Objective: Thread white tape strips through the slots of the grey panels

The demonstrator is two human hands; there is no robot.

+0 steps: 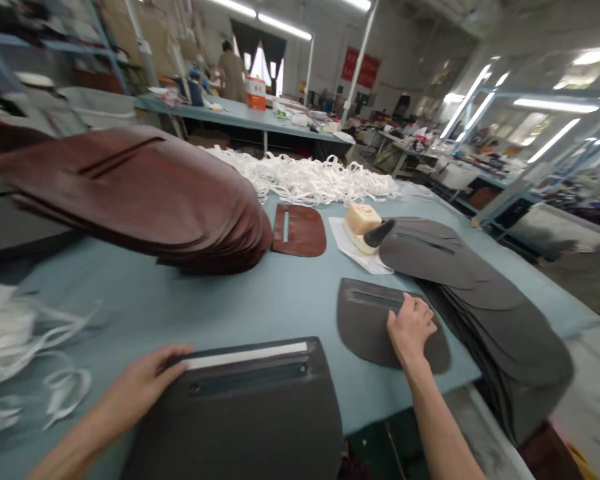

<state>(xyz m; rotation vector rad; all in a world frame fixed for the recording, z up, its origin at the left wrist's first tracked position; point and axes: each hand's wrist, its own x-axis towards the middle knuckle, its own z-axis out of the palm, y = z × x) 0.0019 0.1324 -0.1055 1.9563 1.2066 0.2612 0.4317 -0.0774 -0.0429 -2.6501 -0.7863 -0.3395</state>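
Dark grey panel [235,413] is lying nearest, hanging over the edge of the pale blue counter [180,300], with a white strip running along its top edge above a long slot. The left hand [140,387] is resting open on that panel's upper left corner, its fingers lying flat and not visibly gripping. To the right, the right hand [413,327] is pressing down open on a second grey panel [370,327], its fingers spread over the rounded face just below a slot. Loose white straps [10,340] are lying beside the left hand at the counter's left side. Just right of the second panel, a tall grey stack [500,320] is fanning out towards the far corner. Further on, a yellowish block [361,219] is sitting on white paper [353,247], touching a black-handled tool [380,233]. A single brown panel [299,230] is lying alone beside a large brown stack [130,187], and a heap of white straps [300,177] is piling up behind them. Beyond, a person [233,77] is standing at another counter [245,113] near an orange and white box [255,93], under a red banner [361,67] on the back wall.
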